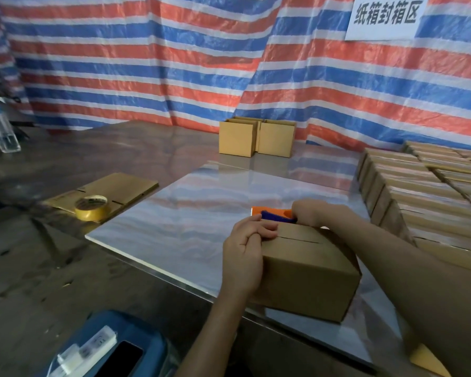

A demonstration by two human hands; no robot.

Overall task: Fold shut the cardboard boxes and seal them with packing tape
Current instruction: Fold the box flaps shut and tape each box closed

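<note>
Hanging sign (pixel 386 16) "纸箱封箱区" beyond cardboard box (pixel 310 270)

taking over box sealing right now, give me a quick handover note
Left hand grips the box at its left end, fingers on the flaps.
Right hand holds the orange-blue tape dispenser at the box's far edge.
Done: flaps folded shut. Left: tape the seam, which looks bare.
Spare tape roll lies on flat cardboard at left; two open boxes wait at the back.
</note>
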